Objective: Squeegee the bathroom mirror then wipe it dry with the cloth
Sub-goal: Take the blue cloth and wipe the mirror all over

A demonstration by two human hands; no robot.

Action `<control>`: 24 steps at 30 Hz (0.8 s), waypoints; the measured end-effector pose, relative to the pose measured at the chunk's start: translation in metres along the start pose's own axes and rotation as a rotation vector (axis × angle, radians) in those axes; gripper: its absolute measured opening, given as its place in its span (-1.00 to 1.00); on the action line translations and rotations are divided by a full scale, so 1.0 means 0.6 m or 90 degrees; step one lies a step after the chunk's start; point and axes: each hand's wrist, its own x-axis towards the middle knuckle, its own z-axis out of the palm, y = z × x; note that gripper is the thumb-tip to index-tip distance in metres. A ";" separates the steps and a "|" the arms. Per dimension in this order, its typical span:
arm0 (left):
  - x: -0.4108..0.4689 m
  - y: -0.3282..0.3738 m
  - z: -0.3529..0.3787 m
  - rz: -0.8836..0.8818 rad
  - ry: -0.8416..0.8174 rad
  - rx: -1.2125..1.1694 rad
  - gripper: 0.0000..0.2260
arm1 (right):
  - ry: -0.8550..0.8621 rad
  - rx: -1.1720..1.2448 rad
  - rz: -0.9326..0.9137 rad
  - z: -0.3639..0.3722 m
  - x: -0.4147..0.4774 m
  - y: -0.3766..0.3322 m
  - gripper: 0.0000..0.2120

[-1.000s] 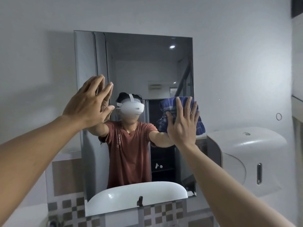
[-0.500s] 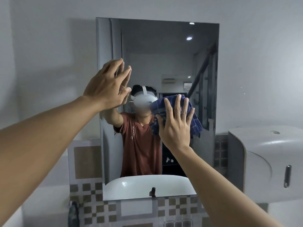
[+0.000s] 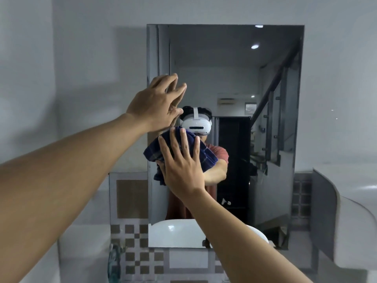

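A rectangular bathroom mirror (image 3: 234, 78) hangs on the grey wall ahead. My right hand (image 3: 181, 168) lies flat, fingers spread, pressing a dark blue checked cloth (image 3: 206, 155) against the glass in the mirror's lower left part. My left hand (image 3: 157, 103) is raised at the mirror's left edge, fingers apart and holding nothing, its fingertips at or close to the glass. No squeegee is in view. The mirror reflects me with a white headset and a red shirt.
A white dispenser (image 3: 350, 217) juts from the wall at the right. Below the mirror runs a band of brown and white checked tiles (image 3: 134, 242). The reflection shows a white basin (image 3: 175, 231) and a staircase railing behind me.
My right hand has slid the cloth leftward across the glass, from the right side toward the lower left. My left hand stays at the left edge. The view has shifted left.
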 end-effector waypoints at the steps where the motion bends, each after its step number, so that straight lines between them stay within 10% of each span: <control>1: 0.001 -0.001 -0.002 0.003 -0.001 0.002 -0.43 | -0.003 -0.003 -0.016 0.003 -0.001 -0.007 -0.43; 12: -0.011 0.009 0.007 -0.005 0.028 -0.008 -0.41 | -0.078 -0.042 -0.229 0.014 -0.065 0.013 -0.49; 24: -0.121 0.064 0.061 -0.037 0.018 -0.065 -0.41 | -0.062 -0.076 -0.048 -0.045 -0.096 0.135 -0.47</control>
